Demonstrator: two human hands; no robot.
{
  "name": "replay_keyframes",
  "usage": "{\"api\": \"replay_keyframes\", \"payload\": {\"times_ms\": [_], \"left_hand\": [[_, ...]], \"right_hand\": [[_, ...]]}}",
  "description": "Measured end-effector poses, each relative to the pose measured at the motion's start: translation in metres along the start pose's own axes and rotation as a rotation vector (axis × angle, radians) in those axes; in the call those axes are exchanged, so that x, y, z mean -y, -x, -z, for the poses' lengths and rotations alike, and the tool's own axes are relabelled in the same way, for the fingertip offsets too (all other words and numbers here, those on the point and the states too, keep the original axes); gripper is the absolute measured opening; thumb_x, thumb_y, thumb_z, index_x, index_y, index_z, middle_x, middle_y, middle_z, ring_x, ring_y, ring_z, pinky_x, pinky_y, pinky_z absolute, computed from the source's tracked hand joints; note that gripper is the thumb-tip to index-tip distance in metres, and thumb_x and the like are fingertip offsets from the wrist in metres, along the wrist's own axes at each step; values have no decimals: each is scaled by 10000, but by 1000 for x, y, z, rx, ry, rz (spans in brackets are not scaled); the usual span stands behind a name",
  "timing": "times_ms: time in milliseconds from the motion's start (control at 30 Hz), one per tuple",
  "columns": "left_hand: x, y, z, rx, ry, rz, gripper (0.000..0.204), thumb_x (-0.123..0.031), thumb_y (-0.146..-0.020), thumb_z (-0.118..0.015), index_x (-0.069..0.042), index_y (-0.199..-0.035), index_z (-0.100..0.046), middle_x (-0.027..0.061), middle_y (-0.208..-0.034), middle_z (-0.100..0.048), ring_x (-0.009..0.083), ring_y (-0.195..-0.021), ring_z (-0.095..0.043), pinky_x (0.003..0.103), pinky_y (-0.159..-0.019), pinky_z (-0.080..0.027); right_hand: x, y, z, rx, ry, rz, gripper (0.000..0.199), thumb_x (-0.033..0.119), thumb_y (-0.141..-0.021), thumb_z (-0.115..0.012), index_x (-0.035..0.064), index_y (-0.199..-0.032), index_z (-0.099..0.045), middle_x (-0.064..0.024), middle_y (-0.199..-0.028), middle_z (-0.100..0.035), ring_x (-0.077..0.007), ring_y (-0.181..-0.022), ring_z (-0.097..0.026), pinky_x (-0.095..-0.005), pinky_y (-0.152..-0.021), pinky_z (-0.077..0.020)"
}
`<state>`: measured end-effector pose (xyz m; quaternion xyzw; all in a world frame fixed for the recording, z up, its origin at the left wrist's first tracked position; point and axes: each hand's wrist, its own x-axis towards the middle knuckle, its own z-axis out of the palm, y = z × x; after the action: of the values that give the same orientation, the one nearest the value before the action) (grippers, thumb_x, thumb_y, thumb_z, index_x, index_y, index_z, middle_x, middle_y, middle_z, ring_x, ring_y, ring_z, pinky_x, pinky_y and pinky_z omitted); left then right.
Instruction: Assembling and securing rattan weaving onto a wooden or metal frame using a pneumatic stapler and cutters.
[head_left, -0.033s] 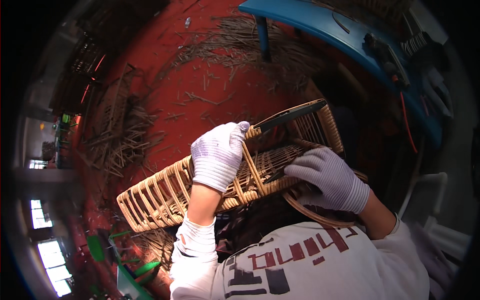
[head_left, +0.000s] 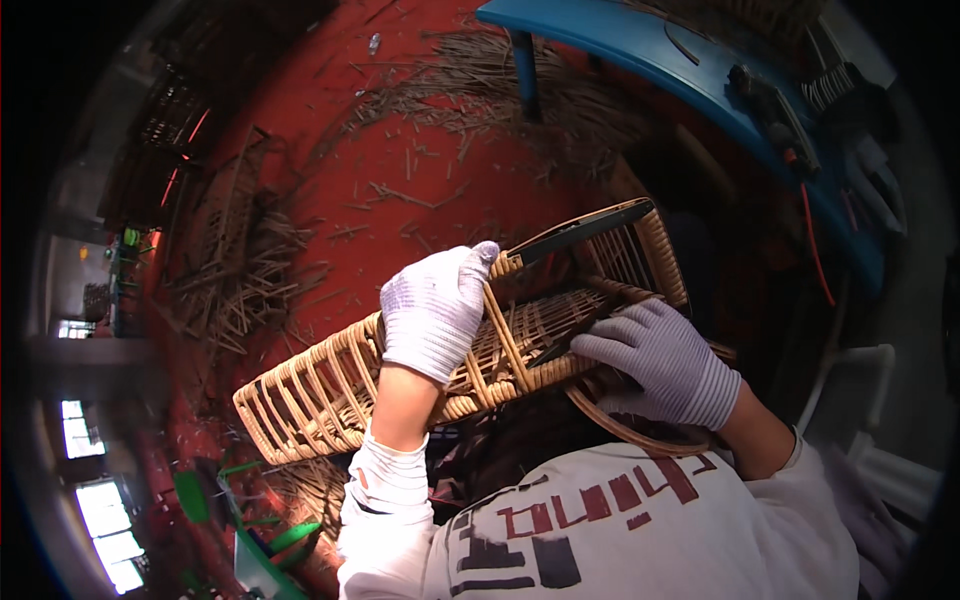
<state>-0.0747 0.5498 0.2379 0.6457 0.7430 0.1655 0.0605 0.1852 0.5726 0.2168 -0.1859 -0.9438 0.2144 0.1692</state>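
Observation:
A long, open-sided rattan basket point(head_left: 310, 395) lies tilted across my lap, over a dark frame wrapped in tan cane. My left hand point(head_left: 432, 308), in a white knit glove, is closed around its far rim, the thumb next to a bare dark strip point(head_left: 585, 228). On the near rim rests my gloved right hand point(head_left: 665, 360), its fingers bent together. A thin dark pointed piece point(head_left: 550, 352) shows at its fingertips; what the fingers grip is hidden. From the near rim a loose cane strand point(head_left: 630, 434) loops below this hand.
A blue table point(head_left: 620, 35) with a dark tool point(head_left: 770, 110) and a red hose point(head_left: 816, 245) stands at the far right. Cut cane scraps point(head_left: 240, 275) litter the red floor point(head_left: 370, 170). Green objects point(head_left: 195, 497) are at the lower left.
My right hand has shifted very slightly to the right. The basket and my left hand stay practically where they were.

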Motion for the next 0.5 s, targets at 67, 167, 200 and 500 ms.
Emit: {"api": "replay_keyframes", "payload": {"times_ms": [67,167,200,500], "left_hand": [[12,1,3,41,-63,-74,256,-253,-989,-543,-64,-934,-706,147,-831,-696,341,-731,-668,442,-653,-523],[24,0,4,188,-308,-411,233,-122,-970,-520,-108,-1181,-617,132,-833,-678,314,-715,-669,408,-616,-538],[28,0,3,192,-304,-411,233,-122,-970,-520,-108,-1181,-617,132,-833,-678,314,-715,-669,408,-616,-538],[27,14,4,212,-45,-184,270,-240,-1018,-466,-60,-966,-661,172,-793,-666,357,-726,-656,429,-635,-517]], "right_hand": [[7,-1,1,241,100,-151,614,371,-750,-791,104,-1256,-567,-96,-1070,-630,-292,-1017,-613,-435,-952,-464],[7,-17,3,413,135,-211,512,442,-800,-738,88,-1152,-621,-115,-991,-641,-281,-970,-633,-416,-887,-505],[6,-20,2,508,137,-231,489,456,-818,-720,81,-1122,-636,-121,-964,-643,-276,-951,-640,-410,-851,-522],[14,-15,-27,298,150,-135,407,490,-848,-673,88,-885,-628,-83,-824,-633,-258,-789,-666,-380,-704,-553]]}}
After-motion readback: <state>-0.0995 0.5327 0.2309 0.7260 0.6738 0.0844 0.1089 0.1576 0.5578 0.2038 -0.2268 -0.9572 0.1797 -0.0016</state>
